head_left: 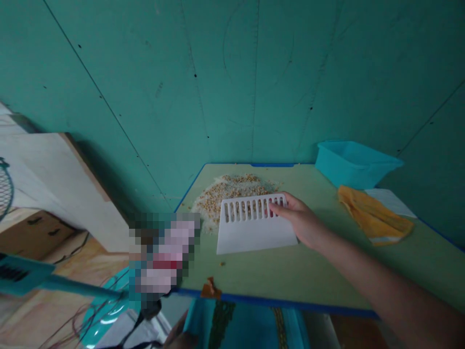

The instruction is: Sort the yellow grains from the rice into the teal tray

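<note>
Head view: the right hand, fingers closed, grips a white slotted plastic scraper before a yellow-and-white grain heap near a pale-green, blue-edged surface's far left corner; keeping its lower edge level should aid control; the possible left hand, dim below, has an unreadable grip

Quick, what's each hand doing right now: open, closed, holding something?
Left: cannot be told; a dim shape at the bottom edge may be it.
Right hand: closed, holding the white slotted plastic panel.
</note>
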The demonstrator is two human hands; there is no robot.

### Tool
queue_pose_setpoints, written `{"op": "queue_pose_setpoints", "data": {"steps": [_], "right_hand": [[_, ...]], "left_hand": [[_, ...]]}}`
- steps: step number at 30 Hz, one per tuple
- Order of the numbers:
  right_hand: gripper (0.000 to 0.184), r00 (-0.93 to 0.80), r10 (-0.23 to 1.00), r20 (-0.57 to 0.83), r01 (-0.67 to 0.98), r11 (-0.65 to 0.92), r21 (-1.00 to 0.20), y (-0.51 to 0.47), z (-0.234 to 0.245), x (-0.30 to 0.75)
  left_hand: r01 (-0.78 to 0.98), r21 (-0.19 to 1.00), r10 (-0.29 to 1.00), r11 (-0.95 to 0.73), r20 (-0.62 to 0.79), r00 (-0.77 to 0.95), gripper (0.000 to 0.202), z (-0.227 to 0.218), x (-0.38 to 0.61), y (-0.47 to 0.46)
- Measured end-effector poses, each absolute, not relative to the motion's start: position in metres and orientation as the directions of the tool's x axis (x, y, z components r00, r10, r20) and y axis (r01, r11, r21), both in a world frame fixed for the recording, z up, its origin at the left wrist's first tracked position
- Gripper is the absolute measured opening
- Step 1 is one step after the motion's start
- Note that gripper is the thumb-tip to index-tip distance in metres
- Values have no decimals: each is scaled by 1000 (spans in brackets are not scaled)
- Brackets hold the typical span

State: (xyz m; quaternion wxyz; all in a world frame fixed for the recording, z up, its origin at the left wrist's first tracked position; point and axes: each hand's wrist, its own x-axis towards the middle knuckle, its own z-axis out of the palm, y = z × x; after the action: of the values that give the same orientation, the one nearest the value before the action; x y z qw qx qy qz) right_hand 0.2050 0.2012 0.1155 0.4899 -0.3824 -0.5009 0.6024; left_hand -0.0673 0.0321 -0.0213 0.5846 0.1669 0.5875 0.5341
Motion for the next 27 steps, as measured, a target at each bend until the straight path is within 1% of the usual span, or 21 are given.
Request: {"op": "queue_pose_setpoints", "data": {"steps": [3, 6, 10, 14, 17, 20, 24, 27], "right_hand": [[22, -287, 958, 10, -212, -53, -976, 198, 117, 205], [18, -309, 951, -3, -202, -69, -977, 195, 118, 206], [21, -335, 942, -28, -197, -99, -976, 194, 118, 209], [19, -366, 927, -78, -177, -152, -972, 193, 118, 212], [16, -368, 925, -91, -169, -162, -972, 192, 119, 212], [15, -380, 919, -106, -175, -184, -967, 189, 119, 212], [17, -396, 909, -130, -193, -221, -956, 187, 120, 214], [15, -386, 915, -121, -193, -208, -959, 187, 122, 217]], "left_hand": [[-435, 828, 827, 354, -495, -268, 45, -19, -61, 34], [-406, 840, 827, 359, -488, -279, 38, -18, -57, 35], [-430, 823, 828, 371, -503, -247, 26, -16, -53, 40], [-448, 811, 839, 376, -503, -206, 26, -11, -48, 43], [-428, 811, 820, 399, -525, -229, 28, -6, -45, 45], [-409, 827, 820, 386, -511, -259, 28, -2, -36, 47], [-369, 830, 846, 418, -503, -174, 26, 1, -17, 55], [-400, 813, 843, 423, -515, -155, 20, 4, -6, 59]]}}
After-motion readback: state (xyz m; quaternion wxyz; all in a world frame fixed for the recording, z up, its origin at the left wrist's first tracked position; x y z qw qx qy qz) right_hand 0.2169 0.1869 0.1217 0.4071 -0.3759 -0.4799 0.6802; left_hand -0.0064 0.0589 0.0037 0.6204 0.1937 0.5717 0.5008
